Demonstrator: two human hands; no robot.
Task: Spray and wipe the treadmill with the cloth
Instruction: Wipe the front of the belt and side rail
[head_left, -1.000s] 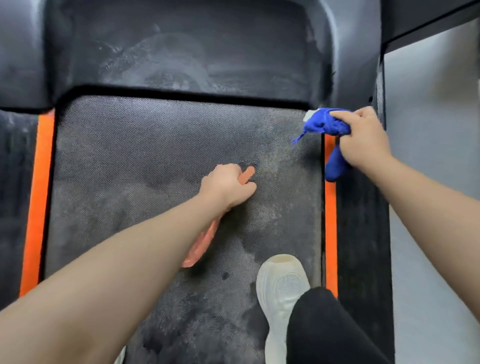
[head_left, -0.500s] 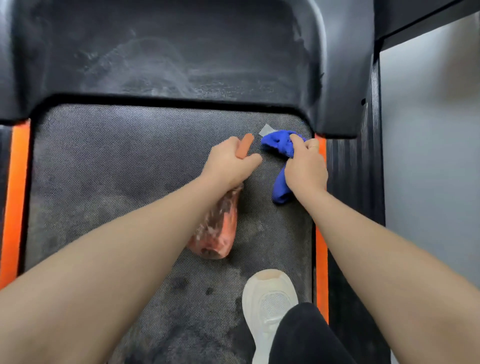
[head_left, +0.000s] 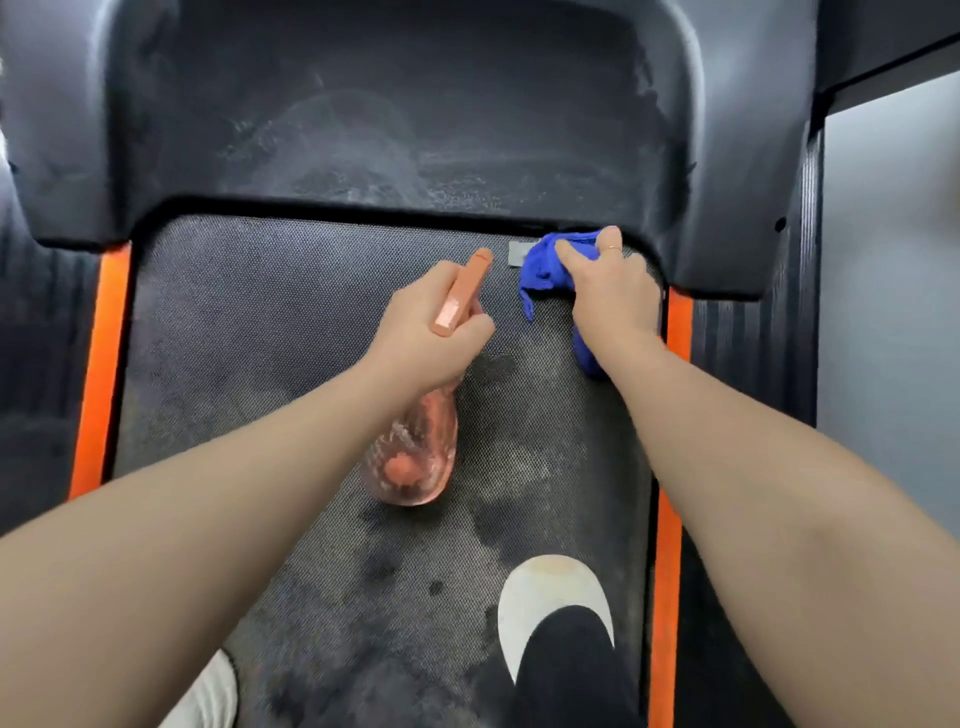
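I look down on the treadmill's dark textured belt, which shows damp blotches. My left hand grips an orange translucent spray bottle by its neck, the nozzle pointing forward over the belt. My right hand holds a bunched blue cloth and presses it onto the belt's far right corner, right under the black motor cover. A small grey tag sticks out of the cloth on its left side.
Orange strips run along both belt edges, with black ribbed side rails outside them. My white shoe and black trouser leg stand on the belt near right. A grey wall is on the right.
My right hand carried the cloth from the right rail onto the belt and then forward to its far right corner. The left hand lifted the bottle and turned its base toward me.
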